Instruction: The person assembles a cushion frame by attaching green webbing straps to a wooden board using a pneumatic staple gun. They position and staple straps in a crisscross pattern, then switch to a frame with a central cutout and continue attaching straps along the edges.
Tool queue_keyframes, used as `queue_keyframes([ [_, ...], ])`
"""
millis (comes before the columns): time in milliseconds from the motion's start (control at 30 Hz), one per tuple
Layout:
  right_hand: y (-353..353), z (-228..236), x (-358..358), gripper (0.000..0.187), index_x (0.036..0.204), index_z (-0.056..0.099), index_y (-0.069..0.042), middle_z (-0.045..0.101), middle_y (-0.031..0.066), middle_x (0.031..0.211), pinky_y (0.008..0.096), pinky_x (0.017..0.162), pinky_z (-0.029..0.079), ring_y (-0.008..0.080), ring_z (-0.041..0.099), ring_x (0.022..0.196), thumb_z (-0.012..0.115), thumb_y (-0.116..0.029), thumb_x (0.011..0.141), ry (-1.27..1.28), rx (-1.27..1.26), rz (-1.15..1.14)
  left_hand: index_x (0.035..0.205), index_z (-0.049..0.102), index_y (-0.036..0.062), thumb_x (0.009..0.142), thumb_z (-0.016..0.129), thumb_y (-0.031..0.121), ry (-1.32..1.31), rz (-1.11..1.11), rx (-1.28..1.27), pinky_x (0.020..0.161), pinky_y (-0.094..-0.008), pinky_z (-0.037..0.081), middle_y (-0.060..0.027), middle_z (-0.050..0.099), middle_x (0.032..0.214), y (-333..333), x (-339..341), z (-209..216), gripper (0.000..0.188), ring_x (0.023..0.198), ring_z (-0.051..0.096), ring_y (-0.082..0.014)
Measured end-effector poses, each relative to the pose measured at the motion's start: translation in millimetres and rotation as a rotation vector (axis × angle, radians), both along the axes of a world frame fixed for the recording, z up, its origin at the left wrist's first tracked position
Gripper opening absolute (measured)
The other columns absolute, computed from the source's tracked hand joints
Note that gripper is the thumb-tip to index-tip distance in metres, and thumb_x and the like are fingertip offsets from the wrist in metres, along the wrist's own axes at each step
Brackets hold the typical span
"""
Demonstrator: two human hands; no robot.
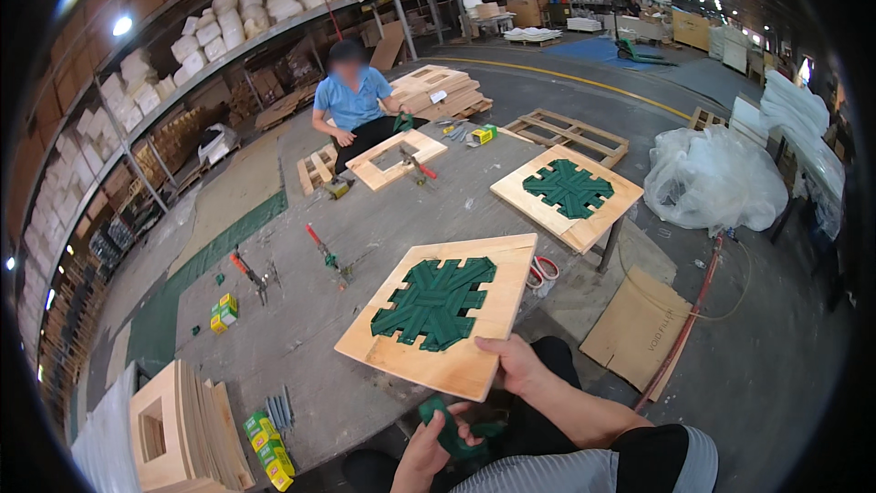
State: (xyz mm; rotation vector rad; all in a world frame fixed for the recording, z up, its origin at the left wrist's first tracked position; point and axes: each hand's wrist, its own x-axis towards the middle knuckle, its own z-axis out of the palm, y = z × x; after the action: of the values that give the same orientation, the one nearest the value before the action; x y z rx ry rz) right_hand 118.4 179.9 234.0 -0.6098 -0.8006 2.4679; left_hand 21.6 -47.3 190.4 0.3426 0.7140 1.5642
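Note:
My right hand (518,363) grips the near right edge of a square wooden panel (365,340), thumb on top. The panel is tilted above the worktable. Woven green webbing (433,301) covers its middle, with short ends around the sides. Below the panel, my left hand (429,445) is closed around a dark green strap (449,429), whose far end hangs toward my lap. Red-handled scissors (543,272) lie just beyond the panel's right edge.
The worktable (283,310) bears red-handled tools (324,251), yellow-green boxes (224,312) and metal strips (280,409). Another webbed panel (570,192) lies at the right corner. Stacked frames (187,424) stand near left. Across sits a co-worker (354,96) beside a wooden frame (397,160).

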Motion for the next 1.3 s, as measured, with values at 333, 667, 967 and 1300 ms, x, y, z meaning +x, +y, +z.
queue_keyframes([
  [333, 135.2, 0.3, 88.4, 0.048, 0.138, 0.056, 0.004, 0.068, 0.0157, 0.132, 0.0457, 0.104, 0.055, 0.0305, 0.068, 0.119, 0.067, -0.014, 0.095, 0.150, 0.042, -0.339, 0.145, 0.051, -0.0030, 0.107, 0.057, 0.044, 0.123, 0.316, -0.200, 0.082, -0.0466, 0.057, -0.0083, 0.064, 0.089, -38.3, 0.2, 17.0, 0.060, 0.084, 0.064, -0.0248],
  [667, 320.8, -38.6, 97.8, 0.043, 0.132, 0.057, -0.002, 0.071, 0.0110, 0.122, 0.0399, 0.088, 0.060, 0.0250, 0.072, 0.109, 0.069, -0.011, 0.091, -0.007, 0.161, -0.602, 0.143, 0.054, -0.0015, 0.106, 0.060, 0.037, 0.157, 0.315, -0.293, 0.081, -0.0429, 0.058, -0.0076, 0.064, 0.090, -21.7, 6.7, 7.8, 0.053, 0.085, 0.064, -0.0226],
  [967, 401.1, -44.6, 61.5, 0.050, 0.135, 0.054, -0.004, 0.068, 0.0134, 0.123, 0.0467, 0.091, 0.060, 0.0318, 0.070, 0.109, 0.072, -0.009, 0.088, -0.123, 0.020, -0.703, 0.142, 0.055, -0.0009, 0.102, 0.068, 0.039, 0.115, 0.361, -0.403, 0.081, -0.0397, 0.058, -0.0056, 0.067, 0.091, -9.9, 4.6, 13.5, 0.058, 0.085, 0.067, -0.0199],
  [1300, 371.6, -36.0, 133.0, 0.051, 0.132, 0.063, -0.002, 0.069, 0.0124, 0.106, 0.0393, 0.088, 0.052, 0.0264, 0.067, 0.096, 0.076, -0.030, 0.092, -1.208, 0.893, -1.022, 0.117, 0.068, 0.0049, 0.104, 0.063, 0.035, 0.120, 0.521, -0.509, 0.064, -0.0410, 0.057, -0.0058, 0.067, 0.083, -5.1, 10.6, 4.5, 0.033, 0.070, 0.067, -0.0239],
])
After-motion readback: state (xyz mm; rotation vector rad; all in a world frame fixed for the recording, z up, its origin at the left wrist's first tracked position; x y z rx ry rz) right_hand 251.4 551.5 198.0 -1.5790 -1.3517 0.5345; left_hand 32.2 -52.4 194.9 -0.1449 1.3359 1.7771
